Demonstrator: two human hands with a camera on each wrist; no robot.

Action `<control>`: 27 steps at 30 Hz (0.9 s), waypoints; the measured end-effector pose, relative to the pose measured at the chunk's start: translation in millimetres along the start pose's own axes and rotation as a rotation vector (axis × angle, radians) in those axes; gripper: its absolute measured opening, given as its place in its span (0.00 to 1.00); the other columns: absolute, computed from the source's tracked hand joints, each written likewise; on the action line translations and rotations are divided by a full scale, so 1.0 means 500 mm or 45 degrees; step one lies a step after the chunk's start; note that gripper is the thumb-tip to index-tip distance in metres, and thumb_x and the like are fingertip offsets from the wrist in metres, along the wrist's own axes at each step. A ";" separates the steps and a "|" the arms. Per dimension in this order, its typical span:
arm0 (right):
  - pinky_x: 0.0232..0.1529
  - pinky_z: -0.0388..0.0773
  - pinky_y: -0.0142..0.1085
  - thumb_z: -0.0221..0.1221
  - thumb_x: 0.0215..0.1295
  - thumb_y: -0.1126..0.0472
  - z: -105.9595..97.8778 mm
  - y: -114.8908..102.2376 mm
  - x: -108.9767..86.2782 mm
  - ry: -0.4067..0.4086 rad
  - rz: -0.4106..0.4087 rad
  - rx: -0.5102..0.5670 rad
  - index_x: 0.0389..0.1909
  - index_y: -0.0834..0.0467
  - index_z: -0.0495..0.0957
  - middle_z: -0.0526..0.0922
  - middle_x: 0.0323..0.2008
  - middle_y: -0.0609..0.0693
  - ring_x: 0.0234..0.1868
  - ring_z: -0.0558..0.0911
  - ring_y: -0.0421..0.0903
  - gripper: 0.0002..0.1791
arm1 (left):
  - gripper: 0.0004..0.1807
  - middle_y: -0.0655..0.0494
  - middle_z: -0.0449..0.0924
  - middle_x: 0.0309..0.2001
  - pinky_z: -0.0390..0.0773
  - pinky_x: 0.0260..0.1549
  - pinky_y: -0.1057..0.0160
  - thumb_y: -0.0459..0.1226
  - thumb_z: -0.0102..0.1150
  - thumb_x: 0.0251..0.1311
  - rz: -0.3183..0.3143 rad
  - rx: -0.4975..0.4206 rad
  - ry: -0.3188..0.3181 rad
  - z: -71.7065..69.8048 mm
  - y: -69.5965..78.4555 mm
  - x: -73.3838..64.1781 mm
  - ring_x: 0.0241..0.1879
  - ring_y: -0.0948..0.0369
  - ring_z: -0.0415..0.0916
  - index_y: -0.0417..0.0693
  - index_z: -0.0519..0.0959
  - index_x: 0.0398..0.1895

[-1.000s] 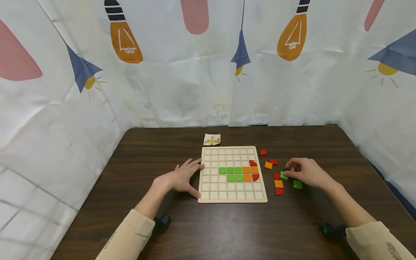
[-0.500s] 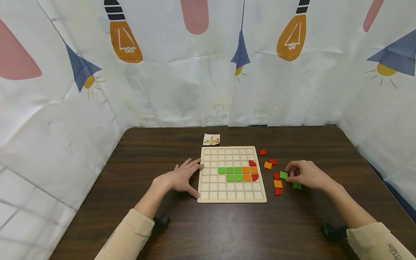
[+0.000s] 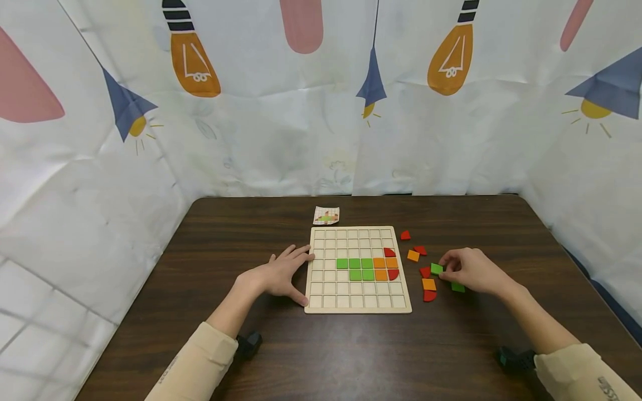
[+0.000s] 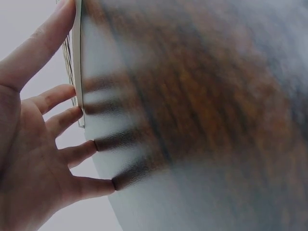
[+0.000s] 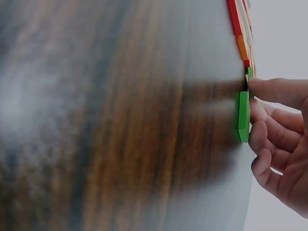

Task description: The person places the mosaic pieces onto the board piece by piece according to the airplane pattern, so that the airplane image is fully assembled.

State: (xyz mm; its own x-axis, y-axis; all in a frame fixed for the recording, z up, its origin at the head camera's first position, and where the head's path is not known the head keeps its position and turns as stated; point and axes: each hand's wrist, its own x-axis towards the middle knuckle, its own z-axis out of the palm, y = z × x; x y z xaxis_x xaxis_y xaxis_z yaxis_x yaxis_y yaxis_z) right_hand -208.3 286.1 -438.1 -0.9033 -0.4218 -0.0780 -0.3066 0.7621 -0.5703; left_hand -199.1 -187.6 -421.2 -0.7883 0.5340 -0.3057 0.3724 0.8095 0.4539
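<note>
My left hand (image 3: 281, 274) spreads its fingers along the left edge of the wooden grid board (image 3: 331, 301), thumb at the near corner and fingertips farther up. Thumb and forefinger of my right hand (image 3: 468, 270) pinch the right edge of a green square tile (image 3: 437, 269), to the right of the board. Another green tile (image 5: 243, 117) lies on the table under this hand, partly hidden in the head view. Set in the board are green squares (image 3: 355, 263), orange squares (image 3: 379, 268) and two red rounded pieces (image 3: 389, 253).
Between the board and my right hand lie loose red pieces (image 3: 429, 296) and orange squares (image 3: 428, 284). A small pattern card (image 3: 326, 215) sits beyond the board's far edge. The dark wooden table (image 3: 361, 356) ends at a patterned white curtain (image 3: 301, 139).
The fingers of my right hand have drawn back slightly to the near side, so more of the green tile shows. My left hand and the board have stayed put.
</note>
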 end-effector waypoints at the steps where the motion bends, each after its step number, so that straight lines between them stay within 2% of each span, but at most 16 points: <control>1: 0.24 0.75 0.35 0.70 0.63 0.62 -0.001 0.000 0.000 -0.001 -0.006 -0.002 0.42 0.63 0.83 0.81 0.28 0.44 0.25 0.77 0.42 0.11 | 0.57 0.49 0.42 0.83 0.42 0.67 0.24 0.54 0.80 0.50 0.001 0.002 0.000 0.000 0.000 0.000 0.80 0.41 0.34 0.47 0.60 0.80; 7: 0.25 0.77 0.36 0.70 0.63 0.62 -0.006 -0.001 0.001 -0.001 -0.002 -0.012 0.43 0.65 0.84 0.83 0.29 0.44 0.26 0.79 0.41 0.12 | 0.58 0.49 0.42 0.83 0.42 0.67 0.24 0.54 0.80 0.50 -0.005 0.005 -0.005 0.000 -0.001 0.002 0.80 0.41 0.34 0.48 0.59 0.80; 15: 0.33 0.81 0.38 0.69 0.64 0.59 -0.017 -0.011 0.003 0.035 0.012 -0.037 0.43 0.64 0.85 0.86 0.33 0.46 0.33 0.83 0.42 0.12 | 0.58 0.49 0.42 0.83 0.42 0.67 0.24 0.54 0.80 0.50 -0.010 0.001 -0.006 0.001 -0.001 0.002 0.80 0.41 0.34 0.48 0.59 0.80; 27: 0.37 0.82 0.39 0.69 0.65 0.60 -0.017 -0.027 0.006 0.104 -0.013 0.009 0.47 0.63 0.84 0.88 0.37 0.48 0.38 0.86 0.46 0.14 | 0.58 0.49 0.42 0.83 0.42 0.67 0.24 0.54 0.80 0.50 -0.012 0.001 -0.011 -0.002 0.001 0.002 0.80 0.41 0.34 0.48 0.59 0.80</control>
State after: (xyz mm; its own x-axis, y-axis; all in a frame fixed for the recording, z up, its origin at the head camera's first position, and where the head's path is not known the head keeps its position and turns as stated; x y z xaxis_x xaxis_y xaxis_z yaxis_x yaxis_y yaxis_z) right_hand -209.7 278.6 -423.5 -0.9217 -0.3878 -0.0054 -0.3141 0.7546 -0.5762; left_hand -200.0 -186.8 -420.6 -0.7872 0.5288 -0.3171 0.3655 0.8144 0.4508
